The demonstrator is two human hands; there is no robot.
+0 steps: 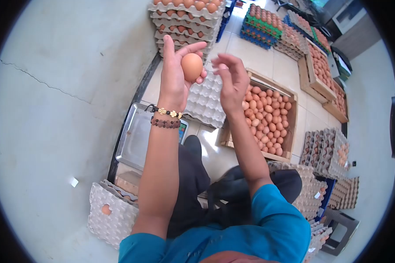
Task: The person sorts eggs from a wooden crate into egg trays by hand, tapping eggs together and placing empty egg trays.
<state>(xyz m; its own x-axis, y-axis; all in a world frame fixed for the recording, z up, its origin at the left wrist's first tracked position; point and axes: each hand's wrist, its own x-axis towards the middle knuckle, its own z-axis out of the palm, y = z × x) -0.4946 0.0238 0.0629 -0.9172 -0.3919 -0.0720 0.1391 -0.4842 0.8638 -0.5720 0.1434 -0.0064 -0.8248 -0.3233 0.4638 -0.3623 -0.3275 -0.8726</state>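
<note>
A brown egg [192, 67] lies on the palm of my left hand [173, 83], with the fingers curled around its far side. The thumb of that hand points up and away from the egg. Just to the right, my right hand [233, 83] is raised with its fingers loosely bent and apart, slightly blurred, and nothing shows in it. Below both hands sits a grey egg tray [205, 98] with bare cups. Beside it, under my right forearm, stands a wooden crate [292, 127] full of loose brown eggs [267, 116].
Stacked trays of eggs [182, 24] stand against the wall ahead. A scale with a metal pan [134, 136] is at my left. More egg trays [112, 215] stand at lower left, with other stacks [327, 153] at right. Further wooden crates [311, 72] hold eggs at upper right.
</note>
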